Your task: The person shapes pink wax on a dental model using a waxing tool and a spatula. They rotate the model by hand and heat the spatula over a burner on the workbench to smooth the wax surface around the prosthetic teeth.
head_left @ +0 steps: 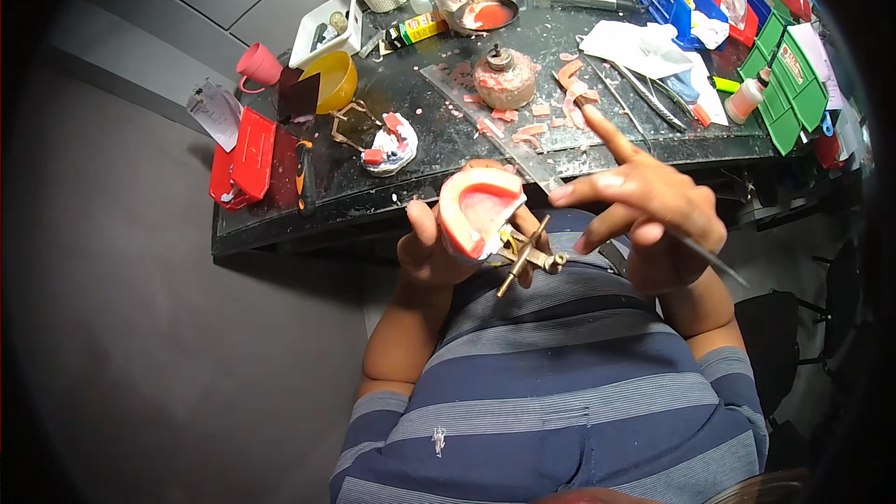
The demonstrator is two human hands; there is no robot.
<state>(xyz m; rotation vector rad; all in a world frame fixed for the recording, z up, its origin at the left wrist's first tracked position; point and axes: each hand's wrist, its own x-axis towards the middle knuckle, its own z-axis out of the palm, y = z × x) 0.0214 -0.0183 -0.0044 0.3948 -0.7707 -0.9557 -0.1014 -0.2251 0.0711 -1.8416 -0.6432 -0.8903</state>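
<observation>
My left hand (427, 250) is closed around a dental cast with a horseshoe-shaped pink wax rim (457, 203) on top. A brass articulator (525, 259) is joined to the cast and sticks out toward my right hand. Some white plaster shows at the cast's edge. To its right, my right hand (667, 210) grips a thin metal tool (714, 261), whose slim end points down and right past the palm. The index finger stretches forward over the bench, and the other fingers are bent. The rest of the tool is hidden by the hand.
On the dark bench (439, 149) stand a wax-spattered burner (504, 82), pink wax scraps (530, 133), a clear ruler (485, 117), another plaster cast (392, 151), a yellow bowl (336, 82), a pan of red wax (488, 16), red bins (247, 154) and a green bin (782, 75).
</observation>
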